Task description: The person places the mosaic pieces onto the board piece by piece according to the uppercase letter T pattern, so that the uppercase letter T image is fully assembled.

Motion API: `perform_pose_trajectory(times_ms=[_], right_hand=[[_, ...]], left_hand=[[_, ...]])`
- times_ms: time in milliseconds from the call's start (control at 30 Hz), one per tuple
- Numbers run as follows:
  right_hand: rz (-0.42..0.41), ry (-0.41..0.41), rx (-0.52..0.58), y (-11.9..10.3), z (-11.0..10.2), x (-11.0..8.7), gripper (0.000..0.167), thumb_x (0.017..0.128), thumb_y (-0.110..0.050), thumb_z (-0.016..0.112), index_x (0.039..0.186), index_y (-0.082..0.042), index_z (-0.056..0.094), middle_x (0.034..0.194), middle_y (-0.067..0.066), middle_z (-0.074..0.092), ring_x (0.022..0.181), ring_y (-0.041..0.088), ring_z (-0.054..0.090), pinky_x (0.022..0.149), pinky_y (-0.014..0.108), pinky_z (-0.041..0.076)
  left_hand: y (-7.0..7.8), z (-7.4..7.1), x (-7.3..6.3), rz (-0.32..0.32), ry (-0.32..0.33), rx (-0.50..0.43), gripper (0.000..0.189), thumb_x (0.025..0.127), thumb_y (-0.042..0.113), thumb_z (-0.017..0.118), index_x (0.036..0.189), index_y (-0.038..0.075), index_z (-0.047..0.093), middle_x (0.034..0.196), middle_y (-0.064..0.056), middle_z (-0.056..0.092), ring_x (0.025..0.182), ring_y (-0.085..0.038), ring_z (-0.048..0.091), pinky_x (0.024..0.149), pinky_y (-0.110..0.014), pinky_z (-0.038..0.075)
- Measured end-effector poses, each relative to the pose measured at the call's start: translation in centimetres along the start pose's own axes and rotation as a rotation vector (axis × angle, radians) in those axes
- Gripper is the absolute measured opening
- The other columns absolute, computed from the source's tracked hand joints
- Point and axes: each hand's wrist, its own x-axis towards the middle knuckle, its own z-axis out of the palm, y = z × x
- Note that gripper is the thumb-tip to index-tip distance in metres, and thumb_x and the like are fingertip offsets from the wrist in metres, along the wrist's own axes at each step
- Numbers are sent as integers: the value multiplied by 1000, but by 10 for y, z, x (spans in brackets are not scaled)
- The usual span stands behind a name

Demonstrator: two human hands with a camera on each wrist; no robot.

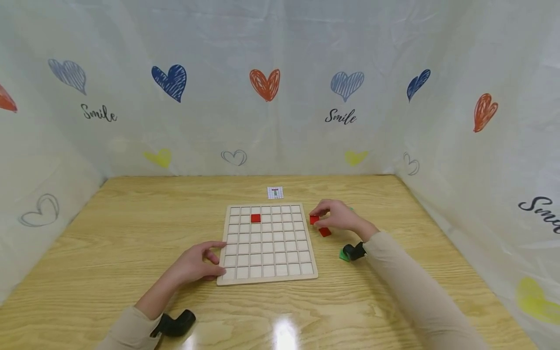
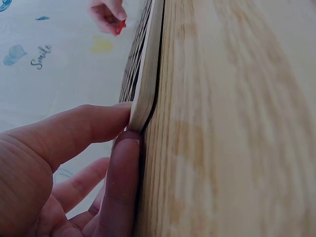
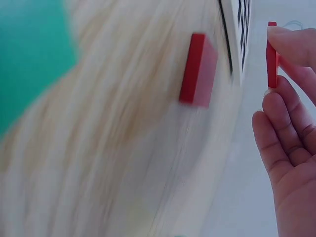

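Observation:
A pale wooden grid board (image 1: 268, 280) lies flat on the table, with one red square tile (image 1: 255, 218) in a cell near its top row. The left hand (image 1: 197, 262) rests at the board's left edge, thumb by the near corner and a finger farther up, spread apart. Just right of the board, the right hand (image 1: 342, 217) pinches another red tile (image 3: 272, 61) between thumb and fingers, raised above the table in the right wrist view. Below that hand a further red tile (image 1: 324, 232) lies on the wood.
A small printed card (image 1: 275, 192) lies behind the board. Near the right wrist is a green piece (image 1: 343, 255), partly hidden by the black wrist camera (image 1: 354, 251). A white curtain with hearts (image 1: 264, 85) hangs around the table (image 1: 144, 209).

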Motion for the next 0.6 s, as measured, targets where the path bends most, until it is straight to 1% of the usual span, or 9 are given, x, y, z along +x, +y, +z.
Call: perform_pose_trajectory(times_ms=[233, 433, 600], right_hand=[[-57, -27, 39, -6, 10, 12, 27, 80, -11, 73, 104, -1, 69, 94, 2, 61, 89, 20, 55, 82, 34, 46], [-20, -24, 53, -13, 15, 20, 25, 80, -12, 74, 104, -6, 70, 95, -2, 61, 91, 18, 56, 82, 33, 47], [-26, -30, 54, -20, 19, 29, 25, 80, -14, 74, 104, -7, 70, 95, -2, 61, 91, 17, 55, 82, 32, 47]], left_hand=[[-1, 1, -1, -14, 12, 21, 67, 71, 5, 79, 130, -2, 50, 82, -9, 53, 61, -17, 54, 56, -30, 51], [0, 3, 0, -11, 12, 28, 67, 71, 6, 80, 130, -1, 50, 82, -9, 53, 61, -17, 55, 56, -31, 51], [1, 3, 0, -14, 17, 35, 66, 71, 5, 79, 130, -1, 51, 82, -9, 53, 60, -17, 54, 55, -31, 51]])
